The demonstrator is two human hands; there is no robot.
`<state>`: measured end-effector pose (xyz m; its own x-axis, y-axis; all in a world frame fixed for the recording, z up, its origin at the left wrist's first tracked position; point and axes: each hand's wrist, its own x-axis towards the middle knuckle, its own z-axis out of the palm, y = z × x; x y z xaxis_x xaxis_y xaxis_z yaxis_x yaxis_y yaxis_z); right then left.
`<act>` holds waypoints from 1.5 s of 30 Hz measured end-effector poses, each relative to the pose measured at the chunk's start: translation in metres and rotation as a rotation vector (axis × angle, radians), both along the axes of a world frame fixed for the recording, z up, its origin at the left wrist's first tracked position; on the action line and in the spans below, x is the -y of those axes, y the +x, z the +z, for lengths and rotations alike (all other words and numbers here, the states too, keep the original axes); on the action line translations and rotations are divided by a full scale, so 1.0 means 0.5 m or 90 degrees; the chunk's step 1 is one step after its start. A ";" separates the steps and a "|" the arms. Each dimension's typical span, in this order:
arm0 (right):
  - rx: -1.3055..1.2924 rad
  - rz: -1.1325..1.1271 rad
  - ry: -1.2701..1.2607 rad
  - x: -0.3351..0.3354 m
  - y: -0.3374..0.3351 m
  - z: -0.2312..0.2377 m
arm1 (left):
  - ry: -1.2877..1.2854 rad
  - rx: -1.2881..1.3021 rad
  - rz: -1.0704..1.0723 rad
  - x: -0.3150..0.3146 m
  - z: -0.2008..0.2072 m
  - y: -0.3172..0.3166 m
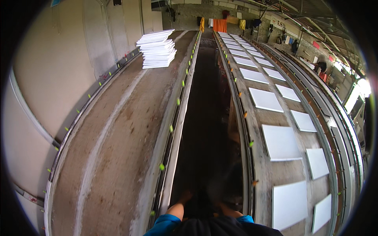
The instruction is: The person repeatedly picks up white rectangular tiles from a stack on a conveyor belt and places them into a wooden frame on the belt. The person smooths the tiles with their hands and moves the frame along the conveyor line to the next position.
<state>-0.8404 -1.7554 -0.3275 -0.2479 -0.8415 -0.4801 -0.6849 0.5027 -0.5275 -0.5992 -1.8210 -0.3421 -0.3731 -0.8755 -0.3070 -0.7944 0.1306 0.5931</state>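
The blurred left hand (pixel 186 196) and right hand (pixel 221 205) hang low in the dark aisle (pixel 204 118), grip and opening impossible to tell; flat white rectangular panels (pixel 290 205) lie in two rows on the long brown right-hand table (pixel 284 171).

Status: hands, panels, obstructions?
Left hand, right hand: blurred, grip unclear. White panels: two rows on right table, stacked on left table. Aisle too dark to judge obstructions.
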 end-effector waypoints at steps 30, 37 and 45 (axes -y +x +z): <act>-0.014 -0.183 -0.387 1.762 -0.326 0.212 | -0.266 -0.311 0.309 1.569 0.511 -0.488; 0.457 -0.279 -0.508 2.167 -0.302 0.529 | -0.408 -0.489 0.258 1.804 0.772 -0.501; 0.688 0.117 -0.753 2.663 -0.120 0.876 | -0.538 -0.630 0.422 2.011 0.997 -0.359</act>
